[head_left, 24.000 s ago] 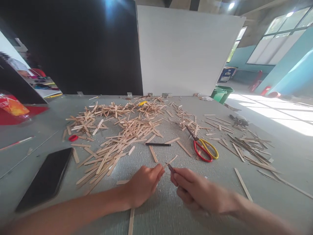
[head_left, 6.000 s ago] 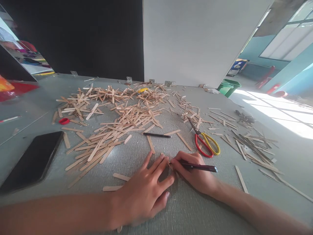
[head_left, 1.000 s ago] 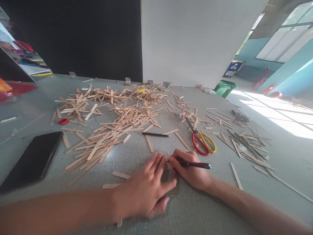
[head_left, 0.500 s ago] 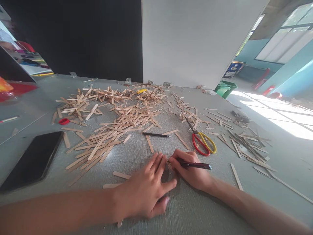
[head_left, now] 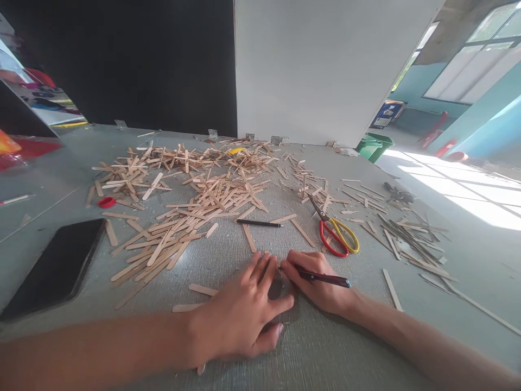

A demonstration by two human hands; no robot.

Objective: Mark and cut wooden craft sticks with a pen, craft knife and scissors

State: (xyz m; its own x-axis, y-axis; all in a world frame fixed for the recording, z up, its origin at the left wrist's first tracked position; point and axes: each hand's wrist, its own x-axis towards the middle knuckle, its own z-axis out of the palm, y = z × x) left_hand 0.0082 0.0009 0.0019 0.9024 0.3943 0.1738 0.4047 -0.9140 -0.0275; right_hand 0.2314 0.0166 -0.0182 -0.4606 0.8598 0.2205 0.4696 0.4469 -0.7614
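My right hand (head_left: 319,282) is closed round a dark pen (head_left: 325,277), its tip low at the table by my left fingertips. My left hand (head_left: 250,304) lies palm down with fingers stretched forward and thumb apart, pressing on the surface. A small end of pale wood shows at its fingertips; whatever else lies under them is hidden. Two craft sticks (head_left: 203,289) poke out beside my left wrist. Ahead of my hands lies a second black pen (head_left: 259,222). Scissors (head_left: 340,236) with one red and one yellow handle rest beyond my right hand.
A large heap of craft sticks (head_left: 220,195) spreads across the table's middle. A black phone (head_left: 52,266) and a red ring (head_left: 106,202) lie on the left. Thin cut strips (head_left: 415,244) and pliers (head_left: 399,193) are at right. Black and white panels (head_left: 317,70) stand behind.
Almost nothing differs. The pen in my right hand has tilted slightly, its back end a little lower, and the whole view has shifted a touch.
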